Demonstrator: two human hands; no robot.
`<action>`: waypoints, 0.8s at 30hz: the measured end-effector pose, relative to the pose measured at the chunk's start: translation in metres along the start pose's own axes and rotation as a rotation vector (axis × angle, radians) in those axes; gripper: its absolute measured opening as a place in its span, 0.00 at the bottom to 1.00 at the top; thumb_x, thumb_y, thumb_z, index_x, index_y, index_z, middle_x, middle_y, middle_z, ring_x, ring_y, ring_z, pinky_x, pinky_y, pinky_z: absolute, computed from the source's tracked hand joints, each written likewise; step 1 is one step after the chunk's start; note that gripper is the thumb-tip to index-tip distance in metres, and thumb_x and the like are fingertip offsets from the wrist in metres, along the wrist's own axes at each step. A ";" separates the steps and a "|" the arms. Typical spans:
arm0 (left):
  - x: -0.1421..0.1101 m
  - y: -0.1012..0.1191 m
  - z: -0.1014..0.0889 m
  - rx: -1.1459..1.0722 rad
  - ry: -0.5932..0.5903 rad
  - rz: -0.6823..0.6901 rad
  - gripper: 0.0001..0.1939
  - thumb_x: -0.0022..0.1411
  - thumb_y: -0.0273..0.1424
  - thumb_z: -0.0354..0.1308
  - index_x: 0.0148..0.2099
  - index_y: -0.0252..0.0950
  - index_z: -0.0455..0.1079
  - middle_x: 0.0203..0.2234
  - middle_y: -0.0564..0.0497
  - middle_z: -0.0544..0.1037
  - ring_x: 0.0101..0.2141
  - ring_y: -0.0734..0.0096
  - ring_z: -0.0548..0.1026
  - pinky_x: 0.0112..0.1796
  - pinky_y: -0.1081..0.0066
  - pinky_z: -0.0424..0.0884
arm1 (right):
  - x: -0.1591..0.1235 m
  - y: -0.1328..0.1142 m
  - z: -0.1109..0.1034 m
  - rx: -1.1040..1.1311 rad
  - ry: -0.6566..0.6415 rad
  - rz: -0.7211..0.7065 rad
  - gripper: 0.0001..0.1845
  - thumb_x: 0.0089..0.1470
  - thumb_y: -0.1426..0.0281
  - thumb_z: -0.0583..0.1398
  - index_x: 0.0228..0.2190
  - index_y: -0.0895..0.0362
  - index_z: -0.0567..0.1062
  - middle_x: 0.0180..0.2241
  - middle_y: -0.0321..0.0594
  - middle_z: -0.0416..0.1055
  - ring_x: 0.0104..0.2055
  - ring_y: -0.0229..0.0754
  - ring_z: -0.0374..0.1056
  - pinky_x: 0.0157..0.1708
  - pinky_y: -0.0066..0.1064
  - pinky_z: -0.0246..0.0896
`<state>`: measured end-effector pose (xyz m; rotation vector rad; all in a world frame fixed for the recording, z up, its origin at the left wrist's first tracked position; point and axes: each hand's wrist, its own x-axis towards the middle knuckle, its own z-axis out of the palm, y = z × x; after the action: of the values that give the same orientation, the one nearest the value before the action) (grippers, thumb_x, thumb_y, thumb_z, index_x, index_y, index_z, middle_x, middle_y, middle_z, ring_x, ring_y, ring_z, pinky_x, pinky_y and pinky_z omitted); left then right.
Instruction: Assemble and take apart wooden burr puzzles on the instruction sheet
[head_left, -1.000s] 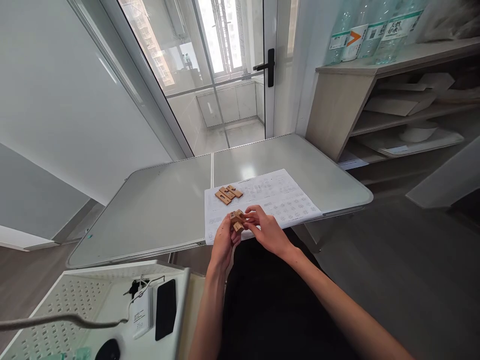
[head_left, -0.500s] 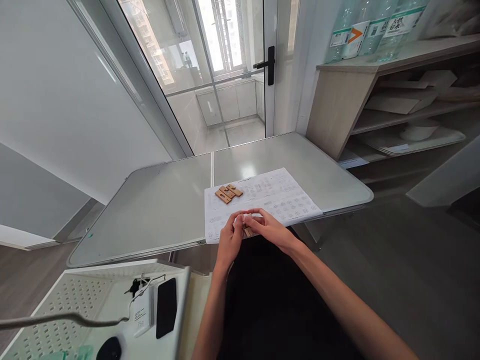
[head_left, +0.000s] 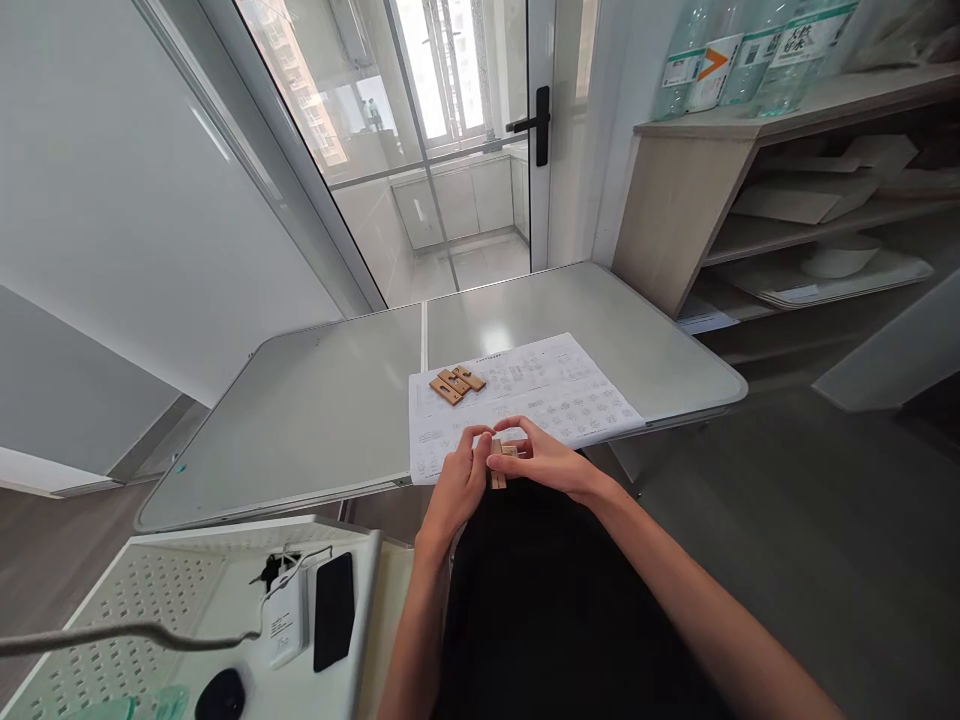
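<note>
Both my hands meet at the near edge of a grey folding table, over a printed instruction sheet. My left hand and my right hand pinch a small cluster of joined wooden puzzle pieces between their fingertips. The cluster is mostly hidden by my fingers. Three loose wooden pieces lie side by side on the far left part of the sheet, beyond my hands.
A white perforated cart at lower left carries a black phone, a white power bank with cable and a black mouse. A wooden shelf unit stands at right, a glass door behind the table.
My hands have drawn slightly nearer and lower with the wooden cluster. It has been turned between the fingers, so less of it shows than a second ago.
</note>
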<state>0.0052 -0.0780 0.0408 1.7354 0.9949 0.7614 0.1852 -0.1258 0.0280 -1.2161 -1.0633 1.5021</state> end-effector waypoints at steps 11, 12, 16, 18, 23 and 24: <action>-0.005 0.017 -0.009 0.186 -0.191 -0.002 0.37 0.59 0.51 0.69 0.64 0.42 0.67 0.18 0.64 0.58 0.22 0.75 0.58 0.30 0.74 0.61 | -0.002 -0.005 -0.012 0.385 -0.038 0.011 0.26 0.55 0.53 0.73 0.46 0.55 0.75 0.43 0.45 0.82 0.45 0.47 0.81 0.50 0.37 0.76; -0.005 0.016 -0.009 0.182 -0.192 0.010 0.39 0.56 0.50 0.72 0.64 0.42 0.68 0.18 0.65 0.56 0.22 0.75 0.57 0.31 0.73 0.62 | -0.003 -0.005 -0.012 0.378 -0.044 0.020 0.27 0.54 0.53 0.73 0.47 0.55 0.74 0.43 0.45 0.82 0.45 0.48 0.81 0.49 0.37 0.76; -0.003 0.009 -0.006 0.153 -0.156 0.043 0.37 0.52 0.48 0.75 0.61 0.43 0.73 0.20 0.63 0.58 0.23 0.75 0.59 0.31 0.72 0.63 | -0.005 -0.006 -0.010 0.313 -0.050 0.026 0.29 0.52 0.52 0.74 0.46 0.54 0.73 0.40 0.44 0.82 0.43 0.47 0.80 0.42 0.35 0.76; -0.002 0.006 -0.004 0.128 -0.130 0.061 0.36 0.50 0.47 0.76 0.59 0.42 0.74 0.24 0.60 0.65 0.26 0.74 0.63 0.31 0.73 0.64 | -0.005 -0.007 -0.007 0.296 -0.046 0.001 0.29 0.51 0.51 0.74 0.45 0.54 0.72 0.40 0.43 0.82 0.42 0.47 0.80 0.42 0.35 0.75; 0.001 -0.001 -0.003 0.057 -0.038 0.087 0.36 0.48 0.45 0.78 0.57 0.42 0.75 0.36 0.52 0.76 0.32 0.71 0.68 0.33 0.72 0.68 | -0.007 -0.011 0.002 0.290 0.021 -0.043 0.26 0.58 0.45 0.67 0.41 0.53 0.72 0.41 0.42 0.82 0.42 0.45 0.80 0.46 0.36 0.75; 0.001 -0.002 -0.003 0.046 -0.030 0.081 0.35 0.49 0.45 0.78 0.57 0.42 0.74 0.35 0.52 0.76 0.31 0.72 0.68 0.33 0.72 0.68 | -0.007 -0.011 0.004 0.286 0.029 -0.048 0.25 0.60 0.45 0.65 0.42 0.53 0.73 0.41 0.42 0.82 0.43 0.45 0.80 0.47 0.36 0.75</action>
<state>0.0024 -0.0751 0.0401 1.8313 0.9330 0.7664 0.1830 -0.1303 0.0412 -1.0020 -0.8193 1.5341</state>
